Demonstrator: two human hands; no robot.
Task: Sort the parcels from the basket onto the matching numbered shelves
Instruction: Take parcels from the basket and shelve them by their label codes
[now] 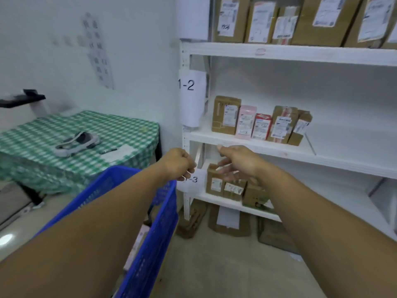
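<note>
Reaching out over the blue basket [160, 222], both arms stretch toward the white shelves [279, 54] at the level tagged 1-3 [192, 180]; the right grip [238, 164] is released, its fingers loose and spread just in front of a brown box [214, 184] at the left end of that level, though I cannot tell whether they touch it; the left grip [179, 164] is clenched close to the 1-3 tag, and blur hides whether anything is pinched inside it; the box stands upright with its label facing out, probably so the number reads at a glance, and it sits tight against its neighbours, likely to save room; more parcels [137, 244] lie in the basket, which stands just beside the rack, keeping each reach short; the level above, tagged 1-2 [189, 84], holds its own row of boxes [260, 125]; a green checked table [96, 125] carrying a grey handheld device [75, 143] stands well to the left; by my judgement the sorting is part done.
</note>
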